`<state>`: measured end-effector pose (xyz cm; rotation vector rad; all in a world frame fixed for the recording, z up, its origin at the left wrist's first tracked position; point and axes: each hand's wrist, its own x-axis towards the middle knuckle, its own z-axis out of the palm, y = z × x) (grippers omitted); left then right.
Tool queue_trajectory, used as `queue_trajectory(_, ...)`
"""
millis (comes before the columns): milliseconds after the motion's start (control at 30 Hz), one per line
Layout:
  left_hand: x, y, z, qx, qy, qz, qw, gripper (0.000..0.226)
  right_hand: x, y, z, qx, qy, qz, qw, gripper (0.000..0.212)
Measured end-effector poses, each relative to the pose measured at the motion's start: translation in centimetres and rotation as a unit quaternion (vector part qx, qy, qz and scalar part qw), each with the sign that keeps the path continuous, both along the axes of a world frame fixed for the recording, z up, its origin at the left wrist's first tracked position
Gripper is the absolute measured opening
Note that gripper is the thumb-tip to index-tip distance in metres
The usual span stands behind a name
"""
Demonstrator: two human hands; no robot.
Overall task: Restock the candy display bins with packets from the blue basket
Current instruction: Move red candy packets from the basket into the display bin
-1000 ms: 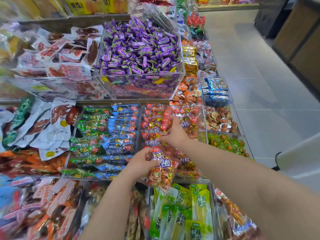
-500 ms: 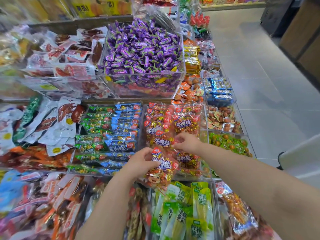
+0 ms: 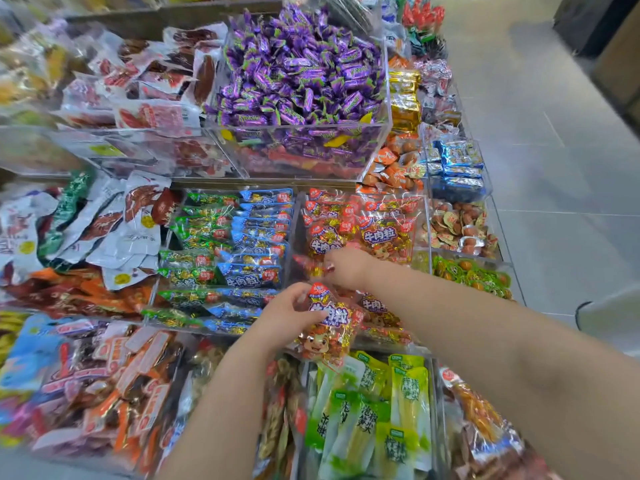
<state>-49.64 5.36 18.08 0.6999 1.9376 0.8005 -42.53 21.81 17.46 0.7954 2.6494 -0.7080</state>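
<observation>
The red packet (image 3: pixel 329 327) sits centre-low in the frame, long axis running up-frame, gripped at its left edge by the left hand (image 3: pixel 284 317) — its bin (image 3: pixel 428 233) lies just above, where the right hand (image 3: pixel 346 268) curls over stocked packets (image 3: pixel 384 233), grasp unclear.

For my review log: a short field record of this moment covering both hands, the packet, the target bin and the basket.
left hand: holds red cartoon-printed plastic snack packet above the display
right hand: over clear acrylic bin of matching red packets; fingers at a packet, grip blurred
left of bin: blue and green foil packets
behind bin: purple wrapped candies
blue basket: not in view
</observation>
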Motion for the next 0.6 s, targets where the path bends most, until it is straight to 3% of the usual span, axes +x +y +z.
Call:
queue_trajectory(67, 0.0, 0.1, 0.0, 0.006, 0.007, 0.001, 1.000, 0.045, 0.9, 0.4, -0.3, -0.009, 0.069, -0.039, 0.997, 0.045)
queue_trajectory(200, -0.1, 0.3, -0.1, 0.003, 0.003, -0.002, 1.000, 0.056, 1.8, 0.7, -1.3, 0.031, 0.083, -0.050, 0.995, 0.048)
queue_trajectory(267, -0.2, 0.4, -0.1, 0.002, 0.000, 0.001, 1.000, 0.057, 2.2, 1.0, -1.5, 0.009, 0.114, -0.129, 0.985, 0.053)
queue_trajectory(367, -0.3, 0.4, 0.0, 0.005, -0.008, -0.003, 1.000, 0.052, 2.5, 0.9, -1.8, -0.080, 0.180, -0.309, 0.931, 0.074)
queue_trajectory(433, -0.2, 0.4, 0.1, 0.005, -0.010, -0.007, 1.000, 0.051, 2.1, 0.6, -2.2, -0.152, 0.200, -0.365, 0.897, 0.077)
queue_trajectory(533, -0.2, 0.4, 0.1, 0.003, -0.001, -0.009, 1.000, 0.047, 1.7, 0.9, -2.2, -0.174, 0.239, -0.468, 0.833, 0.065)
queue_trajectory(600, -0.2, 0.5, 0.2, 0.001, 0.004, -0.015, 1.000, 0.045, 1.8, 1.3, -2.0, -0.153, 0.209, -0.478, 0.840, 0.046)
